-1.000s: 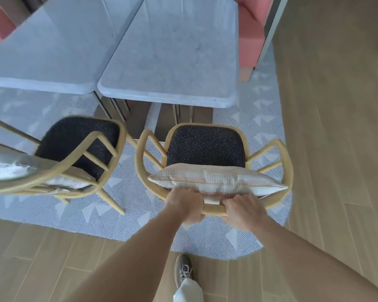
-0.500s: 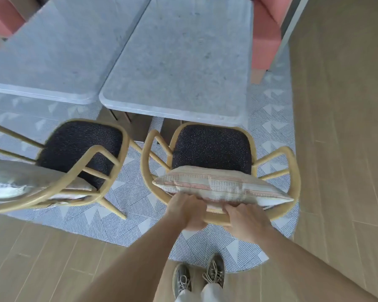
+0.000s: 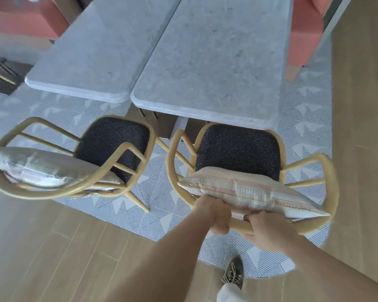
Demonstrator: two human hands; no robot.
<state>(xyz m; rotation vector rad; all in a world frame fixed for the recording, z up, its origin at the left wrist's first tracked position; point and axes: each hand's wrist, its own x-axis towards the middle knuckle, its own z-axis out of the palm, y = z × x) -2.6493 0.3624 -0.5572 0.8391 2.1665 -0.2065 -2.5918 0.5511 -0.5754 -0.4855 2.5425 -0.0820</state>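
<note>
Head view, looking down past two bare forearms. Left hand [image 3: 214,214] wrapped tight round the curved back rail [image 3: 238,226] of a pale yellow wooden armchair with a dark speckled seat pad [image 3: 238,149], knuckles up, touching the lower edge of a beige cushion striped with red and dark dashes [image 3: 249,190]. Right hand [image 3: 268,232] gripping the same rail just beside the left one, fingers curled over the wood and tucked under the cushion's rim. Only a short bare stretch of rail between the two fists.

Striped cushion propped on the back of the seat, leaning against the backrest, right corner jutting out past the frame. Front of the seat pad tucked just under the near edge of a grey stone-look tabletop with rounded corners [image 3: 216,62]. Armchair standing on a blue-and-white rug with a triangle pattern [image 3: 162,192].

To the left, a second grey tabletop [image 3: 100,55] set edge to edge with the first. Before it, a matching yellow armchair [image 3: 109,138], turned at an angle and apart from the table, with a plain grey-beige cushion [image 3: 37,168] resting against its back. Coral upholstered seating [image 3: 303,40] beyond the tables at upper right. Light wood-plank floor [image 3: 52,258] around the rug, and one laced shoe [image 3: 234,273] under the right forearm.
</note>
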